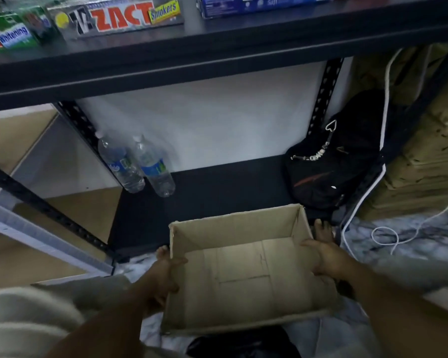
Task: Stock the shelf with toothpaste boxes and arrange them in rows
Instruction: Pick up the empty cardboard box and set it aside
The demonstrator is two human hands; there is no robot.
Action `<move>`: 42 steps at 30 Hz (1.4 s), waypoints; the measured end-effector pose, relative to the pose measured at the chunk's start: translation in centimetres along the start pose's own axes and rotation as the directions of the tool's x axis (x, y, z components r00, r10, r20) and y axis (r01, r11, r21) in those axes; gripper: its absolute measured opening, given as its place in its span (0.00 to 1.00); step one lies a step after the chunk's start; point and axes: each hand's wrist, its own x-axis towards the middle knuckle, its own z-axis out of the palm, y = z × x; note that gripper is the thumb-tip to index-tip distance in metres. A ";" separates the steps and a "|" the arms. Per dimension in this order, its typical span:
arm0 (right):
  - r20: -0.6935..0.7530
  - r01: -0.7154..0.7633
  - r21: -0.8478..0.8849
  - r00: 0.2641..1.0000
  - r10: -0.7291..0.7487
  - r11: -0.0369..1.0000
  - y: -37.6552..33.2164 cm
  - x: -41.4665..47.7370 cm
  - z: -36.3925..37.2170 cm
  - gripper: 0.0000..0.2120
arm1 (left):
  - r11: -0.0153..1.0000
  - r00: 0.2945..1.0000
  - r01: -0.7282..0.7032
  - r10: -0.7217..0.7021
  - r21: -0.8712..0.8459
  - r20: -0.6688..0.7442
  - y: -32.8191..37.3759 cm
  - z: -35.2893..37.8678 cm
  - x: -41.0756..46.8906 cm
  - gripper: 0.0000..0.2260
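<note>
Below, left hand, right hand gripping one carton, two bottles beyond.

Lower shelf lies open between the water bottles and the black backpack.

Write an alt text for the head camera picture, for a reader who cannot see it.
A person's left hand and right hand hold an empty cardboard box by its sides, in front of a dark shelf unit. Toothpaste boxes lie on its upper shelf; two water bottles and a black bag sit on its lower shelf.
</note>
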 end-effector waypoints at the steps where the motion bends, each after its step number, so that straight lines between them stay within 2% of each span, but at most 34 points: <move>1: 0.051 0.043 -0.066 0.998 -0.040 0.997 -1.1 -1.2 -0.7 0.73 | 1.000 1.000 -0.001 0.001 0.004 0.005 -0.1 0.0 0.2 0.41; 3: 0.100 0.106 -0.177 0.991 -0.089 0.978 -3.9 -3.8 -2.3 0.52 | 1.000 1.000 0.010 -0.010 -0.001 -0.004 0.1 0.0 0.2 0.42; 4: 0.107 0.111 -0.228 0.990 -0.088 0.967 -4.8 -4.6 -3.0 0.45 | 0.999 0.999 0.034 -0.034 0.002 -0.006 0.3 -0.1 0.2 0.43; 5: 0.118 0.108 -0.226 0.990 -0.083 0.968 -5.6 -5.4 -3.7 0.44 | 1.000 1.000 0.031 -0.031 0.000 0.006 0.6 -0.4 0.2 0.43; 8: 0.129 0.075 -0.184 0.990 -0.051 0.980 -8.1 -7.7 -6.7 0.45 | 0.999 0.999 0.024 -0.025 0.045 0.030 1.8 -2.2 -0.2 0.42; 13: 0.055 -0.029 -0.084 0.998 0.034 0.996 -9.2 -14.0 -13.5 0.49 | 0.993 0.994 -0.104 0.105 0.050 -0.015 4.5 -7.3 -2.3 0.39; 17: -0.062 -0.044 -0.041 0.997 0.042 0.998 -9.4 -19.3 -18.1 0.48 | 0.972 0.969 -0.233 0.229 -0.036 -0.091 6.8 -11.2 -4.2 0.41; 20: -0.153 -0.072 -0.039 0.986 0.065 0.997 -9.7 -22.1 -19.7 0.47 | 0.956 0.947 -0.293 0.290 0.000 -0.136 8.3 -12.6 -4.9 0.42; 25: -0.262 -0.092 -0.040 0.962 0.078 0.995 -8.4 -25.2 -20.1 0.48 | 0.941 0.938 -0.331 0.320 -0.067 -0.132 11.2 -14.1 -5.0 0.44; 32: -0.319 -0.186 0.019 0.930 0.182 0.982 -5.0 -29.7 -20.0 0.44 | 0.892 0.875 -0.443 0.453 0.092 -0.172 16.4 -13.6 -3.0 0.41; 37: -0.403 -0.299 0.056 0.866 0.295 0.953 -2.8 -33.9 -20.0 0.42 | 0.839 0.827 -0.531 0.543 0.115 -0.142 21.4 -11.8 -0.7 0.40; 42: -0.433 -0.441 0.131 0.780 0.452 0.888 0.7 -39.2 -17.9 0.42 | 0.761 0.764 -0.637 0.645 0.120 -0.031 28.5 -9.5 2.0 0.39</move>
